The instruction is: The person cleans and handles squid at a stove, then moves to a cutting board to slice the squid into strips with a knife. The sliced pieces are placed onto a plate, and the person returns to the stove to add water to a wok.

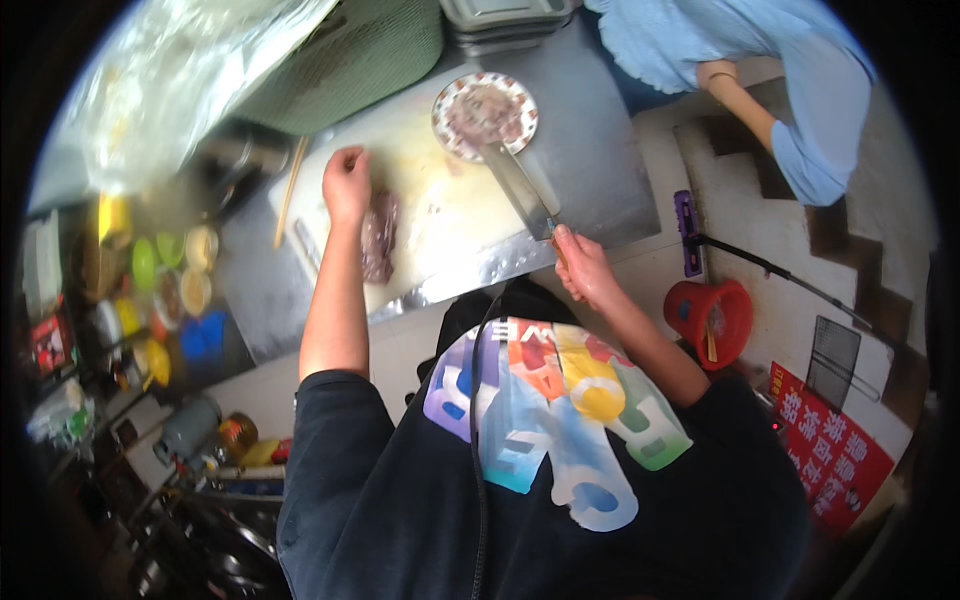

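My right hand (585, 266) grips the handle of a cleaver (517, 187). Its broad blade slants up and left, the far end at the near edge of a patterned plate (444, 135). Pale pink cut meat (487, 111) lies on that plate. My left hand (346, 180), fingers curled in, is over the left part of a white cutting board (442, 225); nothing shows in its grasp. A dark reddish piece of raw meat (380, 238) lies on the board beside my left wrist, partly hidden by the forearm.
The board lies on a metal table (600, 150). A wooden chopstick (291, 191) lies at its left side. Beyond stand a green woven basket (352, 67) and stacked metal trays (510, 15). A person in blue (720, 37) is at upper right, above a red bucket (709, 322).
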Demonstrator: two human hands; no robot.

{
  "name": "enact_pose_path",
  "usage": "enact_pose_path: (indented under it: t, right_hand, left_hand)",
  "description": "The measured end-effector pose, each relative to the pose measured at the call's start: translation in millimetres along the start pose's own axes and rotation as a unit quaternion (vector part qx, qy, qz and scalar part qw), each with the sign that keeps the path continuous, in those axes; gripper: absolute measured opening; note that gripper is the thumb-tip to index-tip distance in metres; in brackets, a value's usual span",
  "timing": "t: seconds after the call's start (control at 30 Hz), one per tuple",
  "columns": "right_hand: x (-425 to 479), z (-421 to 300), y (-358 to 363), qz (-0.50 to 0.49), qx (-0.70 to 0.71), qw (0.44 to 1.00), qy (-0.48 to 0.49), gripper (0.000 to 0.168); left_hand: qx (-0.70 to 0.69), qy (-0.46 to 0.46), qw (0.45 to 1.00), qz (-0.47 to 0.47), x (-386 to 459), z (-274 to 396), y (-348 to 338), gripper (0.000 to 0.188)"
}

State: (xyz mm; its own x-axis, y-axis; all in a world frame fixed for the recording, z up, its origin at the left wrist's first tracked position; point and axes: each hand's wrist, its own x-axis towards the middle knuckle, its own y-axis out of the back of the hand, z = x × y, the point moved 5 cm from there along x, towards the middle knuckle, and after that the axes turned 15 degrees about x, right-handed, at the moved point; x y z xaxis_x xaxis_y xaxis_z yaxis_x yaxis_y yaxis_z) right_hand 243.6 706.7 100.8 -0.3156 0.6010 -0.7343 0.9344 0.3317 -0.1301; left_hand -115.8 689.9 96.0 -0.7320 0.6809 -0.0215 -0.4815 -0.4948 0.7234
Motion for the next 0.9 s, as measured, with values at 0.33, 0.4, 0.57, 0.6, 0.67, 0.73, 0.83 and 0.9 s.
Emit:
enact_pose_path:
  t: [0.33,0.4,0.57,0.6,0.67,0.73,0.83,0.9]
  right_hand:
    - [28,11,3,-0.061,-0.168,0.984,0.016,0.044]
    - [32,8,1,-0.063,-0.186,0.980,0.015,0.046]
    - [34,4,1,-0.048,-0.182,0.982,0.005,0.048]
    - [35,7,2,-0.051,-0.167,0.985,-0.001,0.048]
    - [35,10,2,-0.042,-0.159,0.986,-0.007,0.048]
    - [33,14,2,-0.065,-0.143,0.988,0.000,0.043]
    - [33,12,10,-0.038,-0.131,0.991,0.012,0.043]
    - [33,9,15,-0.030,-0.123,0.992,0.004,0.046]
  left_hand:
    - [0.196,0.128,0.965,-0.113,-88,-45,-5,0.036]
    - [0.196,0.081,0.971,-0.111,-86,-40,-14,0.032]
    - [0.115,0.096,0.979,-0.136,-86,-17,-23,0.034]
    - [0.075,0.111,0.979,-0.151,-82,-30,-30,0.036]
    - [-0.073,0.119,0.967,-0.212,-78,-32,-37,0.034]
    - [-0.184,0.112,0.945,-0.247,-81,-13,-41,0.033]
    - [-0.288,0.110,0.905,-0.294,-78,18,-42,0.034]
    - [-0.337,0.092,0.880,-0.321,-80,40,-42,0.036]
